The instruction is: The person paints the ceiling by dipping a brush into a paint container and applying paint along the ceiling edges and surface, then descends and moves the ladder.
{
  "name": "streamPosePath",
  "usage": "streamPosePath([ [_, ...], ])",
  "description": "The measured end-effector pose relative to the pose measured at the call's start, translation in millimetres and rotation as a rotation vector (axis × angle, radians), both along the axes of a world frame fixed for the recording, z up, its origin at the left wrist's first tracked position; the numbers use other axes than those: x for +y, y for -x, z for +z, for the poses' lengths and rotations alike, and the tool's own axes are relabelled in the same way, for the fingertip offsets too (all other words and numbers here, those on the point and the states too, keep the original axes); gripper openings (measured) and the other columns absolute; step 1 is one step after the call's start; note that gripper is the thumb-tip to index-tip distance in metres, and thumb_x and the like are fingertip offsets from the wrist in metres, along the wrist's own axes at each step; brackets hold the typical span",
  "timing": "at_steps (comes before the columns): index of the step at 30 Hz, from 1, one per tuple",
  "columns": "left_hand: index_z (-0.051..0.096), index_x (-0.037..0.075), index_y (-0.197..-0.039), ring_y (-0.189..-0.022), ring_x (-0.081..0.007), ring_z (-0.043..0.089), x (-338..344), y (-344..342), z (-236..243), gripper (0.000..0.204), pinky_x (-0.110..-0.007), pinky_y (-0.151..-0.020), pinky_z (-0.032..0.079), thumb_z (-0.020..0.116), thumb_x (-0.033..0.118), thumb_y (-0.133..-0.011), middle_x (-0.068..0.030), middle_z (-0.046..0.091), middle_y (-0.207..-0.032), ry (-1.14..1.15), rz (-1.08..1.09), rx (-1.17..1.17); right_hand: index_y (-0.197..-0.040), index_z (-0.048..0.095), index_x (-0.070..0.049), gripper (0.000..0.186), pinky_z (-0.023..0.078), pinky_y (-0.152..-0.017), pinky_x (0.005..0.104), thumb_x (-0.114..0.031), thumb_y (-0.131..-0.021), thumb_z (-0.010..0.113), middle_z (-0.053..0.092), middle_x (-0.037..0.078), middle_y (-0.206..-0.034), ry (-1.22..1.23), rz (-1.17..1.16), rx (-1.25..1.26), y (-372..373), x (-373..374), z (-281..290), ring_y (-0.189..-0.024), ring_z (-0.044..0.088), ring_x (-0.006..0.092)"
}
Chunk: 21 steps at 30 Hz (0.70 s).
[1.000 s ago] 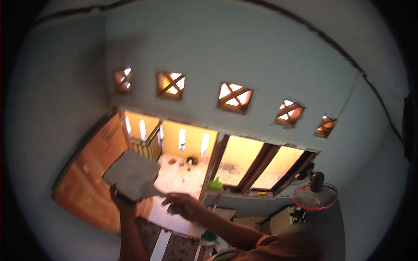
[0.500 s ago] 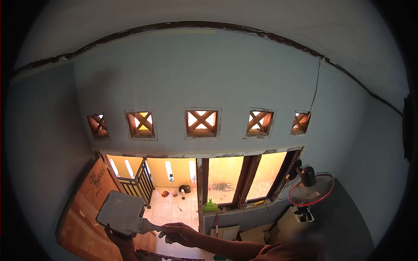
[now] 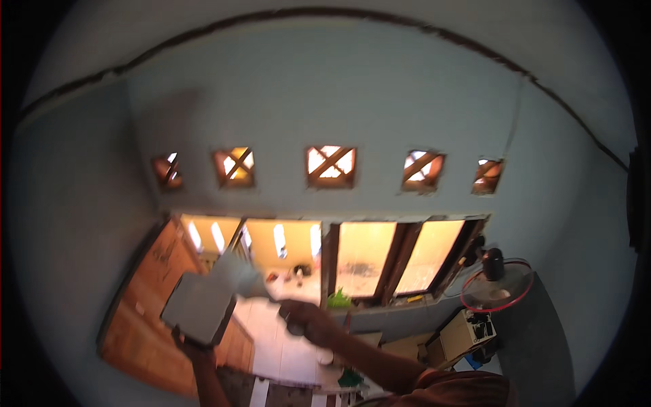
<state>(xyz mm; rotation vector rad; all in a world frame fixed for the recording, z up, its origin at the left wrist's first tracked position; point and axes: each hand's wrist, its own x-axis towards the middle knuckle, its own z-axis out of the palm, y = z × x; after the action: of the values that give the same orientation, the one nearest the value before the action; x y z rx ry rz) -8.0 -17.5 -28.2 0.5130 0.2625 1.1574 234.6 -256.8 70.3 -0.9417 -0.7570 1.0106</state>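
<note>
My right hand [image 3: 308, 322] is closed round the handle of a wide paintbrush [image 3: 241, 277]. Pale grey-blue paint coats its bristles, and the brush is blurred by motion. The bristles hang over the upper right corner of a squarish dark-edged paint container [image 3: 199, 308]; whether they touch it I cannot tell. A smooth grey-blue surface, apparently paint, fills the container. From below, my left hand [image 3: 192, 349] grips its lower edge, with the fingers partly hidden underneath.
Ahead rises a grey-blue wall [image 3: 271, 102] with several square vents [image 3: 331, 167]. Below are a wooden door [image 3: 156, 298] at the left, an opening onto a tiled floor [image 3: 278, 346], and windows [image 3: 366, 254]. A red-rimmed fan [image 3: 497, 288] stands right.
The brush has risen from the container's lower right corner to its upper right, bristles swinging upward. Both hands have shifted rightward in view, and the whole view has tilted downward.
</note>
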Motion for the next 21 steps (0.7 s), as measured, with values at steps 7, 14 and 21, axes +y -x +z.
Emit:
streamPosePath([
  [7,0.056,0.006,-0.133,-0.116,-0.0276,0.062,0,-17,25,0.065,-0.042,-0.099,0.051,0.063,0.05,-0.086,-0.01,0.063,-0.126,0.154,0.004,0.008,-0.128,0.058,-0.001,0.028,0.04,-0.049,0.022,-0.015,-0.104,0.057,0.059,0.004,-0.082,-0.203,-0.021,0.111,-4,0,72,-0.052,0.046,0.0067],
  [14,0.051,0.005,-0.14,-0.121,-0.0275,0.058,2,-15,28,0.073,-0.038,-0.1,0.049,0.059,0.055,-0.088,-0.0107,0.059,-0.132,0.184,0.01,0.058,-0.135,0.056,0.001,0.034,0.037,-0.052,0.0226,-0.014,-0.104,0.057,0.057,0.002,-0.082,-0.195,0.087,0.194,23,27,28,-0.056,0.042,0.0059],
  [21,0.051,0.006,-0.142,-0.125,-0.0312,0.057,-13,7,20,0.071,-0.047,-0.102,0.049,0.059,0.053,-0.089,-0.0131,0.057,-0.14,0.043,0.094,0.046,-0.101,0.057,-0.003,0.014,0.038,-0.05,0.0244,-0.017,-0.101,0.055,0.054,0.003,-0.075,-0.444,-0.258,0.044,-55,25,127,-0.052,0.045,0.0097],
])
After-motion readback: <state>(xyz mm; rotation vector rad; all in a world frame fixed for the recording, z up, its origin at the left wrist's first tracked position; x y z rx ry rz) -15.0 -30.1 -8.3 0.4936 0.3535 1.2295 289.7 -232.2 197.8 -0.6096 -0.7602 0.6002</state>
